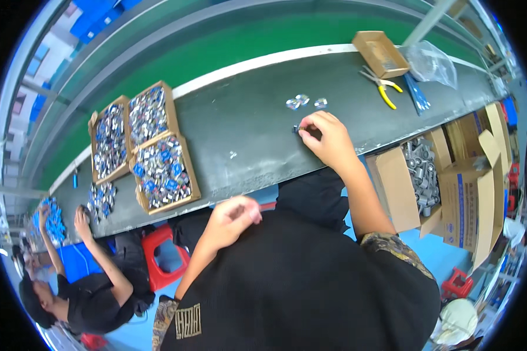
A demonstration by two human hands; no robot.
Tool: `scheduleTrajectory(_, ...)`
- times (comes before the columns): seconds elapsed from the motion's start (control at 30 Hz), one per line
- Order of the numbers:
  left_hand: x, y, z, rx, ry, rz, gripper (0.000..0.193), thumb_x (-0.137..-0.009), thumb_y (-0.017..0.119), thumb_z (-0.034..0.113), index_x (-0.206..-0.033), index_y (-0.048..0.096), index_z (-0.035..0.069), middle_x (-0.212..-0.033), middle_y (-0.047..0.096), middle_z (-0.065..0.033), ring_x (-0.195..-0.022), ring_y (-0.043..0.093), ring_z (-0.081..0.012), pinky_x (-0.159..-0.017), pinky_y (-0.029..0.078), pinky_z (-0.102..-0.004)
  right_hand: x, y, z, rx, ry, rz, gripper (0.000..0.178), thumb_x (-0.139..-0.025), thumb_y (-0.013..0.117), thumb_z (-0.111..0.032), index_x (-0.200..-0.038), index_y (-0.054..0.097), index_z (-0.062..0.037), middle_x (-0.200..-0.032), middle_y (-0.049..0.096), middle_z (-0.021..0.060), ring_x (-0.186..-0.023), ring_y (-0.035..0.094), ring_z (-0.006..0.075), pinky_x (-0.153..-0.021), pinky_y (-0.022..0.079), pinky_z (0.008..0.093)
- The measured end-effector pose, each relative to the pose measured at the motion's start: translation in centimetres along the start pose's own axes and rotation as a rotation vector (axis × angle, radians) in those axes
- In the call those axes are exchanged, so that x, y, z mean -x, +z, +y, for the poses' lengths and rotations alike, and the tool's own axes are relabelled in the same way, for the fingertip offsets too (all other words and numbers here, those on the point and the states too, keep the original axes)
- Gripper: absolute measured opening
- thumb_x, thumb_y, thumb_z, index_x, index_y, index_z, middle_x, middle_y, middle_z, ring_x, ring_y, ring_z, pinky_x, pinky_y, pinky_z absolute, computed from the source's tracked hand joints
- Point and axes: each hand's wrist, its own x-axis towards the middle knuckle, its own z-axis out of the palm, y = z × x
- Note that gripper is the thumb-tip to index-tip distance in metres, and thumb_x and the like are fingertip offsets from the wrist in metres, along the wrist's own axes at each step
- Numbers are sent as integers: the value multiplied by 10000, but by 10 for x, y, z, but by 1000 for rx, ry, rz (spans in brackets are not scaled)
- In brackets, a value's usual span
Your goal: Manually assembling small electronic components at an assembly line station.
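Observation:
My right hand is over the dark workbench, thumb and fingertips pinched on a small dark part whose kind I cannot make out. Just beyond it lie a few shiny little metal-and-clear pieces, with another shiny piece to their right. Off the near edge of the bench, in front of my body, my left hand is curled with the thumb against the fingers. Anything inside that hand is hidden.
Left on the bench stand cardboard trays of small metal and blue parts. Cutting pliers, blue strips, a small carton and a plastic bag lie far right. Below sits a carton of grey fittings. A co-worker works left.

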Motion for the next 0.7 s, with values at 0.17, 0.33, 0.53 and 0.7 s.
scheduleTrajectory(0.17, -15, -3, 6, 116, -11, 228, 252, -981, 543, 204, -1085, 596, -20, -845, 653, -88, -772, 639, -156, -718, 527, -290, 16, 20, -66, -421, -143, -312, 136, -771, 725, -41, -882, 652, -12, -856, 650, 77, -759, 631, 191, -649, 504, 295)
scheduleTrajectory(0.33, -8, -17, -6, 144, 5, 124, 296, -1002, 500, 234, -979, 613, -39, -834, 668, -108, -746, 660, -168, -681, 544, -285, 18, 43, -84, -607, -152, -511, 143, -774, 720, -29, -908, 675, -14, -866, 662, 75, -764, 637, 195, -667, 516, 302)
scheduleTrajectory(0.53, 12, -25, -14, 204, -7, 188, 272, -985, 525, 206, -917, 629, -36, -830, 679, -124, -740, 673, -188, -685, 557, -301, -4, 66, -73, -326, -165, -365, 150, -794, 716, -108, -928, 692, -44, -860, 656, 75, -771, 618, 210, -685, 500, 318)
scheduleTrajectory(0.7, 20, -30, -20, 326, -69, 219, 234, -960, 557, 171, -900, 638, -40, -859, 689, -150, -750, 686, -206, -683, 570, -308, -13, 85, -68, -48, -217, -254, 175, -768, 741, -145, -928, 705, -84, -876, 635, 58, -844, 580, 252, -749, 486, 358)
